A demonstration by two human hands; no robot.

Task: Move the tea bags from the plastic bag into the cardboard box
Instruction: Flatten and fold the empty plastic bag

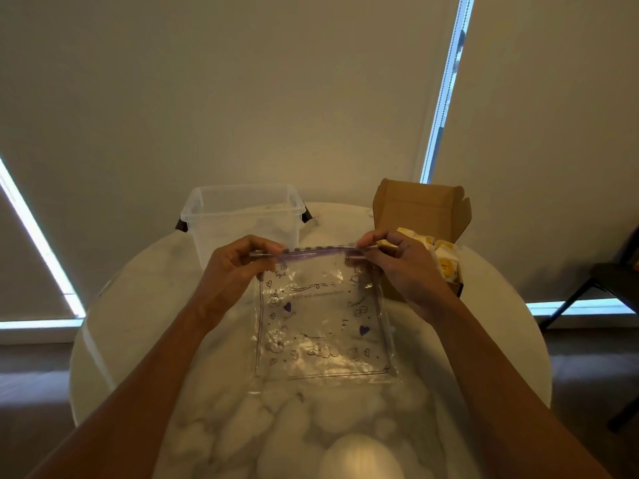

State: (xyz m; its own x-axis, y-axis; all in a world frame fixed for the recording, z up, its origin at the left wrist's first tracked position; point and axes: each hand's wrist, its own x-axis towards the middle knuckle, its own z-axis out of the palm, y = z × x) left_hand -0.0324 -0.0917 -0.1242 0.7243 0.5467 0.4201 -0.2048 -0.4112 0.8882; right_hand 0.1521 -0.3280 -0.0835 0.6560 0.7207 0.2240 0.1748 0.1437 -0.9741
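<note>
- The plastic bag [323, 319] is clear and square, printed with dark line drawings, small hearts, two purple hearts and a line of fine script; a purple zip strip runs along its top edge.
- It looks flat, with the marbled surface [145, 340] showing through it; its lower edge appears to rest on the surface while its top is lifted.
- The left hand [238, 267] pinches the top left corner of the strip, its grip closed on the bag.
- The right hand [403, 264] pinches the top right corner, its grip likewise closed on the bag.
- The cardboard box [420, 205] stands open just behind the right hand, lid flap upright.
- White and yellow tea bags [444, 257] lie piled inside the box.
- A clear plastic tub [242, 216] with dark handles stands behind the left hand.
</note>
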